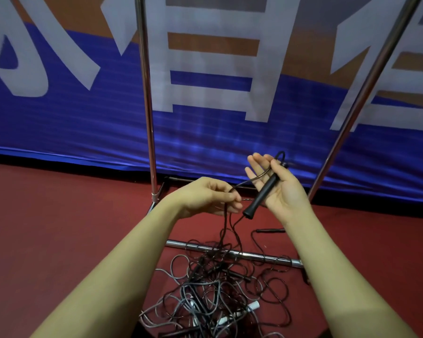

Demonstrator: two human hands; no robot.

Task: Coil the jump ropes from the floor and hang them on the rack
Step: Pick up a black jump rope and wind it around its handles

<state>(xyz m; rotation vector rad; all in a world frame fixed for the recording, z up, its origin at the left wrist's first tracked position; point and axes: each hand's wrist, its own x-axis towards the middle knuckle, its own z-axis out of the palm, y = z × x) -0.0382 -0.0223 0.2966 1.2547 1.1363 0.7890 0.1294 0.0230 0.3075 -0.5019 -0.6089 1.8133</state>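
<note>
Right hand [277,189] palm up, fingers mostly straight, thumb pinning a black handle [261,192]. Left hand [211,197] pinches its cord [226,215] just beside the handle's lower end — cord drops to the tangled jump ropes [213,291] on the floor [59,228] below both hands, by the rack [147,98].

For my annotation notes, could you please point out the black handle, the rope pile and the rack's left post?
black handle [261,192], head view, mid-shaft.
rope pile [213,291], head view, tangled centre.
rack's left post [147,98], head view, mid-length.
</note>
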